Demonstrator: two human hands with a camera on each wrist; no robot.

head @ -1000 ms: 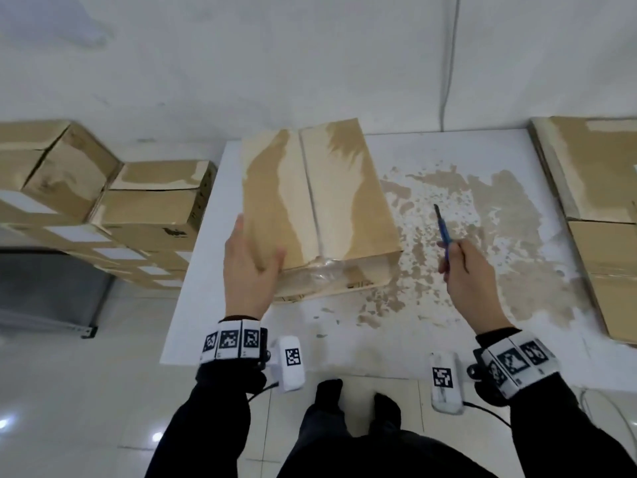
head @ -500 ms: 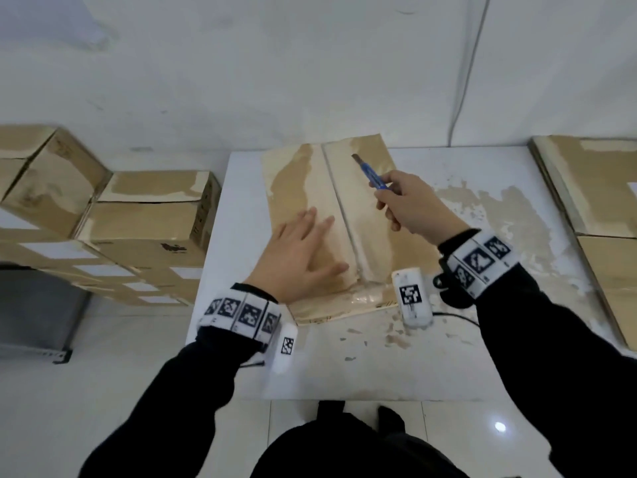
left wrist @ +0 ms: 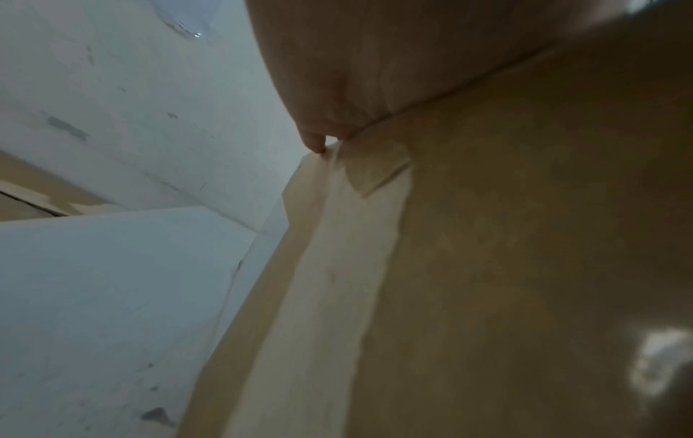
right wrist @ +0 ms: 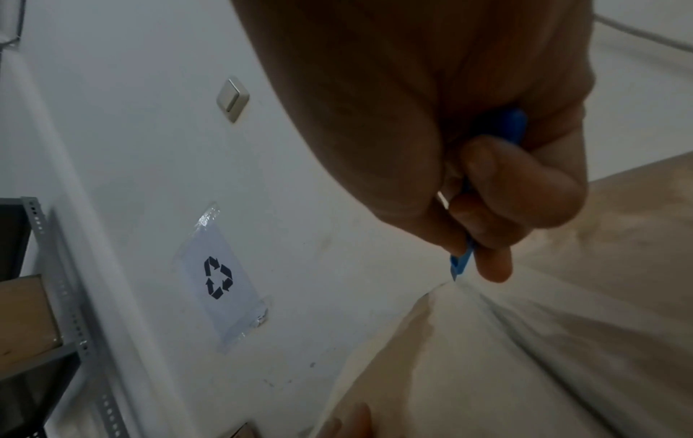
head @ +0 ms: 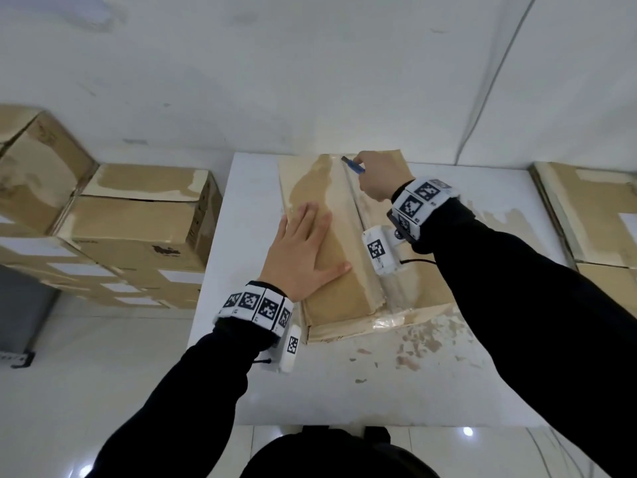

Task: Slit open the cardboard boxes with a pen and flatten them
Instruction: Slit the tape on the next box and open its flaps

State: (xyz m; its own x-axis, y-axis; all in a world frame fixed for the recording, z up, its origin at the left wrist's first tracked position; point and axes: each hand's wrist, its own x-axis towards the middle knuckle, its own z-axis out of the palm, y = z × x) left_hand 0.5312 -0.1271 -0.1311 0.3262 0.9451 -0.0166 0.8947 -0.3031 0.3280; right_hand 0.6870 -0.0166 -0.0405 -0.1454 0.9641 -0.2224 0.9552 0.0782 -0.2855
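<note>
A closed cardboard box (head: 331, 281) lies on the white table (head: 379, 384), its two top flaps meeting in a taped seam that runs away from me. My left hand (head: 303, 250) presses flat on the left flap with straight fingers. My right hand (head: 379, 177) grips a blue pen (head: 353, 166) at the far end of the seam. In the right wrist view the blue pen (right wrist: 463, 260) points down, its tip at the box's far edge. The left wrist view shows only my palm (left wrist: 375, 74) on the cardboard (left wrist: 525, 237).
Several closed boxes (head: 138, 215) are stacked to the left of the table. More cardboard (head: 593, 215) lies at the table's right edge. A white wall stands right behind the table, with a recycling sign (right wrist: 217, 278) and a metal shelf (right wrist: 45, 296) on it.
The right hand has carried the pen from the table's right side over the box to the seam's far end. The left hand has shifted from the box's near corner to flat on the left flap.
</note>
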